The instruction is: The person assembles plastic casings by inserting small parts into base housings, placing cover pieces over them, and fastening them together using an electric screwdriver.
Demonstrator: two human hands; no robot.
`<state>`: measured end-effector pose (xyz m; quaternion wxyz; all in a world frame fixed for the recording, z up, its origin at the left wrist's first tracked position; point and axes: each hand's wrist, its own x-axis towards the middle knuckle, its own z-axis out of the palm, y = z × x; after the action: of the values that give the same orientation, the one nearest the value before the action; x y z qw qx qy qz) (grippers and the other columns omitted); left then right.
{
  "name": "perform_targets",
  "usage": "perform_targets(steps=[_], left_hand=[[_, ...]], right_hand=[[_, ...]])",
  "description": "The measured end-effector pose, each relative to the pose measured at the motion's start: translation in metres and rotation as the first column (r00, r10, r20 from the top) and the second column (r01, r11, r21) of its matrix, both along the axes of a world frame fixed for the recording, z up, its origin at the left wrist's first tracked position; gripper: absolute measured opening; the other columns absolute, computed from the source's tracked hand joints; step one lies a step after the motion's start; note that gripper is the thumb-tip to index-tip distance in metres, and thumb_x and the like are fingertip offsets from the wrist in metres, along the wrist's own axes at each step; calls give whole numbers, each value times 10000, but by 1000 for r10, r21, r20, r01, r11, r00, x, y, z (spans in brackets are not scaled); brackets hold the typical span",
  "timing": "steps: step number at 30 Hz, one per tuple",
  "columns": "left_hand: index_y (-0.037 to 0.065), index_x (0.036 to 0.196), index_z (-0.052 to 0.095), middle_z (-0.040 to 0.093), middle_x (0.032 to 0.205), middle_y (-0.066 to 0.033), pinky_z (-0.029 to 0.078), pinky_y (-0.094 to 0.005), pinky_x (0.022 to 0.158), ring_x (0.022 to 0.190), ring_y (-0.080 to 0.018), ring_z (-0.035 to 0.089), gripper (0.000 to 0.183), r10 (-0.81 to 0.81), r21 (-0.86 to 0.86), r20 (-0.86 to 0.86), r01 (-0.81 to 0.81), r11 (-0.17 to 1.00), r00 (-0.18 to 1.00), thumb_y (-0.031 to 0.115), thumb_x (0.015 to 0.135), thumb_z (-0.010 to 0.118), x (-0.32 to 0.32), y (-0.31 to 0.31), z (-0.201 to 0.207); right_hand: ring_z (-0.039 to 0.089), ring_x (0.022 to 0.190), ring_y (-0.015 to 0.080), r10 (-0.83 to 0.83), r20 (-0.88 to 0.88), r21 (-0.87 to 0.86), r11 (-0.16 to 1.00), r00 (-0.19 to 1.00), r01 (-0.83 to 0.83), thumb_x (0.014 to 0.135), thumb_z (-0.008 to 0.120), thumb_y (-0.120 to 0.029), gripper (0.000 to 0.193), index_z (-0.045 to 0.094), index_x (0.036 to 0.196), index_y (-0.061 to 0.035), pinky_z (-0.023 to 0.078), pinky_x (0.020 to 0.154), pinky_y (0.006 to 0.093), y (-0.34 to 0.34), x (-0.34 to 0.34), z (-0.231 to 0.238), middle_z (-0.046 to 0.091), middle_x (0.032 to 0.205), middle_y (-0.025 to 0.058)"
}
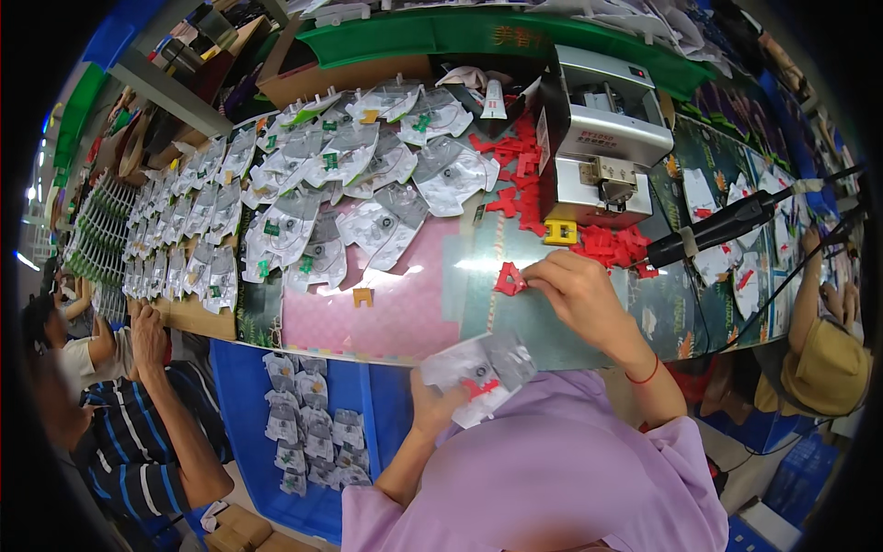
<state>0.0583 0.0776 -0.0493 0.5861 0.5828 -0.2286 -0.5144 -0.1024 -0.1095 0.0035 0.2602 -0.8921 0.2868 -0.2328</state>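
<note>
right hand [581, 293], head view: thumb and fingertips closed on the right edge of a small red plastic piece [508, 279] near the front of the green worktop [538, 324]. the piece is roughly a-shaped; its narrower end appears to point toward the far side of the worktop, its broader end toward the person. whether it is lifted or resting on the surface cannot be told.

left hand [434, 405], same view: grasping a grey-and-white plastic housing [501, 363] by its lower left side, in front of the worktop's near edge and before the person's lavender shirt [552, 469]. the housing is tilted, its long axis rising from lower left to upper right, with the translucent grey end at the upper right. a red insert [479, 388] lies across its lower half, its long axis slanting the same way; fine detail is blurred.

surroundings, same view: a red heap [614, 245] lies beyond the right hand, beside a yellow block [559, 232] and in front of a silver machine [612, 138]. a black hand tool [722, 228] slants down from upper right, its tip pointing left at the heap. left of the red piece, a tan clip [363, 297] lies on the pink mat [405, 317], with grouped housings [382, 221] behind it. below the worktop, a blue bin [388, 396] contains further housings [317, 428].
</note>
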Motion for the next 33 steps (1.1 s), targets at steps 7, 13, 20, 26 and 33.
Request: perform_targets(steps=[7, 13, 20, 26, 33], left_hand=[[-53, 954, 576, 606, 797, -68, 443, -248, 632, 691, -108, 554, 430, -209, 60, -29, 210, 976, 978, 122, 562, 590, -7, -8, 3], [-51, 977, 561, 600, 809, -62, 438, -245, 627, 698, -106, 547, 449, -305, 36, -160, 314, 949, 939, 101, 555, 576, -7, -18, 15], [-43, 978, 543, 586, 810, -43, 442, -242, 597, 697, -96, 547, 417, -283, 68, -170, 298, 952, 944, 60, 575, 556, -8, -25, 20], [-17, 1000, 526, 576, 856, -34, 448, -245, 660, 763, -92, 554, 394, -352, 11, -369, 383, 924, 860, 38, 610, 553, 3, -57, 36], [-15, 988, 522, 557, 827, -21, 435, -242, 624, 750, -82, 543, 368, -531, -44, -392, 561, 827, 751, 35, 625, 549, -5, -79, 62]], right_hand=[[548, 797, 224, 169, -82, -129, 975, 982, -179, 606, 545, 46, 251, 605, 820, -71, 474, 616, 319, -8, 13, -11, 543, 904, 59], [539, 791, 207, 398, -92, -68, 912, 913, -405, 616, 569, 3, 194, 609, 791, -71, 459, 624, 305, -24, 33, -25, 530, 842, 51], [539, 723, 201, 341, -42, -289, 896, 939, -338, 602, 603, -35, 173, 602, 772, -66, 446, 576, 308, -35, 28, -12, 537, 778, 39], [537, 702, 194, 439, 149, -279, 878, 886, -389, 568, 626, -56, 169, 567, 725, -75, 445, 534, 307, -21, 15, 46, 530, 779, 35], [546, 825, 220, 618, 80, -226, 776, 782, -589, 615, 602, -105, 149, 587, 760, -75, 449, 631, 327, -9, 5, 42, 540, 882, 49]])
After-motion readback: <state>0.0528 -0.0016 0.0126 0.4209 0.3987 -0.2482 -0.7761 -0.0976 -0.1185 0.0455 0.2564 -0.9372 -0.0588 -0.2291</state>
